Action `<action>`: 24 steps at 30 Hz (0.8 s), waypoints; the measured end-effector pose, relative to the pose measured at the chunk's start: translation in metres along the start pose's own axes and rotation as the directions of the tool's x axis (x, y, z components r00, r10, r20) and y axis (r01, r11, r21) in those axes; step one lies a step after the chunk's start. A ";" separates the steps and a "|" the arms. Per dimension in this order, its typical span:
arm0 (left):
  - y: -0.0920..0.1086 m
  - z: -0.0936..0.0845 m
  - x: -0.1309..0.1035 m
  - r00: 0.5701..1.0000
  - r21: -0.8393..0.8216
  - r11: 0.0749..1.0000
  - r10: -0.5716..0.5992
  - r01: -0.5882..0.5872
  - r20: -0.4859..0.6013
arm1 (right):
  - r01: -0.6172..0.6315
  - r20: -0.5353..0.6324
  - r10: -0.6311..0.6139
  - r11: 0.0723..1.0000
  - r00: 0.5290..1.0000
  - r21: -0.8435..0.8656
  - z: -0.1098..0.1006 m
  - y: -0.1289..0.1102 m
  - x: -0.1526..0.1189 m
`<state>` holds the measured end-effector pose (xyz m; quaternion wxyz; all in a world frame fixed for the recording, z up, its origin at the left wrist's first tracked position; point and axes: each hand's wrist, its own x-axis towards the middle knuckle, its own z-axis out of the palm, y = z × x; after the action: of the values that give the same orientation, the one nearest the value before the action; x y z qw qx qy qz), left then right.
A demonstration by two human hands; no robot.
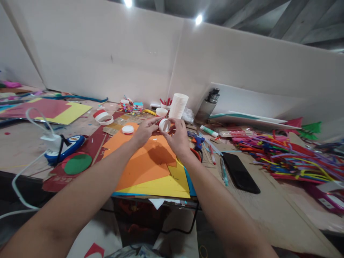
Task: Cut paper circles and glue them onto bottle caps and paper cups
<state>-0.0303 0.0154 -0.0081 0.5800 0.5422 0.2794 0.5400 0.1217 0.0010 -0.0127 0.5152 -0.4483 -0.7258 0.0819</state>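
Both hands hold a short white paper cup (164, 125) above the orange paper, its round open end turned toward me and a bit of red at its left side. My left hand (146, 132) closes on the left side with thumb and fingertips. On the right side, my right hand (177, 136) grips the rim, thumb below and fingers over the top. Orange sheets (139, 168) lie under the hands, on top of a yellow sheet (177, 190). A white round lid (128, 129) rests left of my left hand. Behind the hands stands a tall stack of white paper cups (178, 104).
Left are a red-and-white paper ring (100, 116), a blue power strip (64, 148) with a white cable, and a green disc (77, 163). Right are a blue glue gun (198, 143), a glue stick (209, 131), a black phone (240, 172) and piled pipe cleaners (285, 154).
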 end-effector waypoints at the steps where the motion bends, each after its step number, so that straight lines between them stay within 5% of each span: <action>1: -0.001 0.000 0.000 1.000 -0.005 1.000 -0.001 0.001 0.001 | 0.003 0.000 -0.003 1.000 1.000 -0.012 0.000 0.000 0.000; 24: -0.007 0.003 -0.001 0.999 -0.074 0.996 -0.041 0.039 -0.019 | 0.102 0.051 -0.101 0.994 0.994 -0.025 -0.004 0.000 0.000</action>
<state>-0.0257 0.0147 -0.0140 0.6074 0.5091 0.2759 0.5438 0.1245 -0.0001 -0.0106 0.4942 -0.4157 -0.7614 0.0566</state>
